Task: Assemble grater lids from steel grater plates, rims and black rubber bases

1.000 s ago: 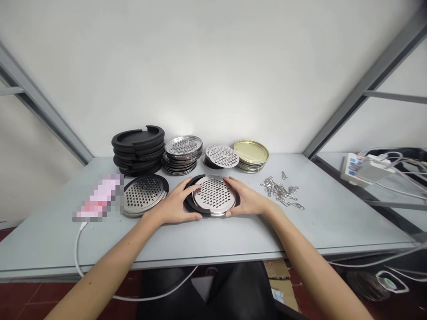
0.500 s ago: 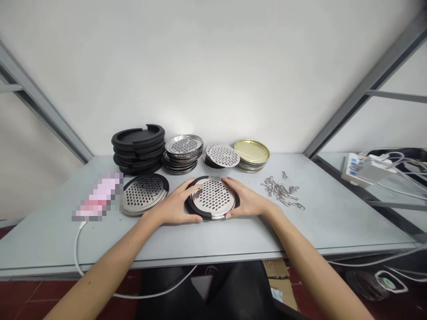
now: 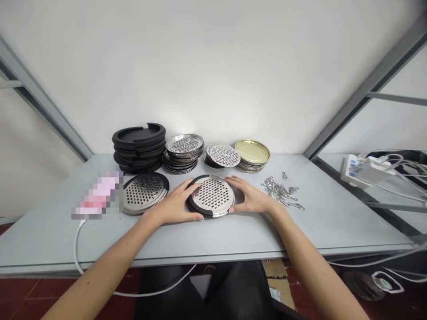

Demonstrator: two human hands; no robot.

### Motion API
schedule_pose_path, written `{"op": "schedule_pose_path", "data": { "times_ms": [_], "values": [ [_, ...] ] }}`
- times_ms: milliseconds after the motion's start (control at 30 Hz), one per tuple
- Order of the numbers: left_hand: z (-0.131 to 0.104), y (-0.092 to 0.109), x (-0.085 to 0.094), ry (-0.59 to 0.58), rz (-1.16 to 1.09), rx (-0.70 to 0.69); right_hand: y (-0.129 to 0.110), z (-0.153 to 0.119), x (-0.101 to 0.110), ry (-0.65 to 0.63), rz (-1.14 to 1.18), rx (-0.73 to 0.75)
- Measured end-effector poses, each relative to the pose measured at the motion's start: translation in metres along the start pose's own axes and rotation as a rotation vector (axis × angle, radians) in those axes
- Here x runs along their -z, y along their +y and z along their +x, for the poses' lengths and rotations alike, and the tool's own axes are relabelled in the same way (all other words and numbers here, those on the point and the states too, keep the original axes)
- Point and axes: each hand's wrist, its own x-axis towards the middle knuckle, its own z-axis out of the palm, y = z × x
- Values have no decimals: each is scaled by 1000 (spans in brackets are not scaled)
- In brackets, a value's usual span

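A round perforated metal disc with a black rim piece along its left side lies on the grey table in front of me. My left hand grips its left edge, fingers over the top and thumb at the front. At the right edge, my right hand curves round the disc with fingers behind and thumb in front. A similar perforated disc with a black rim rests to the left, beside my left wrist.
Along the wall stand black rings, perforated metal lids, flat perforated plates and gold-coloured lids. Metal clips lie at right, a blurred phone with a cable at left. A power strip sits far right.
The black rim piece that showed along the disc's right side is no longer visible there. My right hand has shifted slightly up and to the right.
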Motion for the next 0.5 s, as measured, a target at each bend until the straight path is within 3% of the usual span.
{"op": "schedule_pose_path", "data": {
  "times_ms": [167, 500],
  "values": [
    [1, 3, -3, 31, -2, 0, -3, 2, -5, 33, 20, 55],
    [2, -1, -6, 51, 7, -12, -3, 2, -7, 47, 12, 16]
  ]
}}
